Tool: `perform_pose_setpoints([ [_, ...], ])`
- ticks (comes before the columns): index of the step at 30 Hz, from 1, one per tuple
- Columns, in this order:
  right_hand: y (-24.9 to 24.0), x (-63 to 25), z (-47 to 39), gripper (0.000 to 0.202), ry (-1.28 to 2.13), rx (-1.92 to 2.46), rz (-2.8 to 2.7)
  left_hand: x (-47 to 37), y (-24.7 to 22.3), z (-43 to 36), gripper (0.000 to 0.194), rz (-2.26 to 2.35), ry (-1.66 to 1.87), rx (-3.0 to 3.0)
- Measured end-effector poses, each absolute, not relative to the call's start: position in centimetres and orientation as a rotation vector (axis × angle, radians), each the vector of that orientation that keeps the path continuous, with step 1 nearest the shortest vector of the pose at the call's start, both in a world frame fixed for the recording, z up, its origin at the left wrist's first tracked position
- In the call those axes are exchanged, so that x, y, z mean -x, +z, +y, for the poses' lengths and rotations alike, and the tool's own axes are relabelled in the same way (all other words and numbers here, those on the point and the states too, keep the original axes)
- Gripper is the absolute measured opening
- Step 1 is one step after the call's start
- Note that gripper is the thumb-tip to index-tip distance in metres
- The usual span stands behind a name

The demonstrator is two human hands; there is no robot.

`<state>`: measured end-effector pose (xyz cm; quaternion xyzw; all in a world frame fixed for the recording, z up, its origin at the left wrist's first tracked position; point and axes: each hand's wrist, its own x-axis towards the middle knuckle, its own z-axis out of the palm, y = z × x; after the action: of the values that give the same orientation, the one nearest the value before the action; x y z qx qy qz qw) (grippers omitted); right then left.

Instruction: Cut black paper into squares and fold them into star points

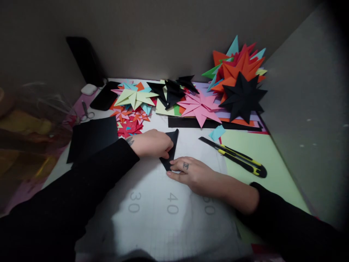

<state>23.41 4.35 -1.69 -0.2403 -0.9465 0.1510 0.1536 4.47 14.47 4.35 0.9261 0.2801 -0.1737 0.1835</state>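
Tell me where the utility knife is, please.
In the head view, the utility knife lies right of centre, beyond the right hand, its handle on the green sheet.

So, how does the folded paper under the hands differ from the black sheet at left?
The folded paper looks narrow and pointed; the black sheet is broad and flat. The folded paper appears smaller than the black sheet. The left hand and right hand touch the folded paper, not the black sheet. Both are black.

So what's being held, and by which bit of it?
Folded black paper: left grip over its left side, right grip at its near corner. Whether pinched or just pressed isn't clear.
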Motion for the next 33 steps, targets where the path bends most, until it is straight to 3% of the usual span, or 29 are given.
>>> perform_pose_setpoints([
  [15, -1.2, -23.5, 4.5, 0.034, 0.35, 0.66, -2.438, -3.7, 4.9, 14.4, 0.013, 0.901, -0.452, -2.576],
  [33, -1.5, -23.1, 4.5, 0.034, 0.419, 0.602, -2.497, -2.8, 5.1, 12.3, 0.015, 1.005, -0.372, -2.557],
])
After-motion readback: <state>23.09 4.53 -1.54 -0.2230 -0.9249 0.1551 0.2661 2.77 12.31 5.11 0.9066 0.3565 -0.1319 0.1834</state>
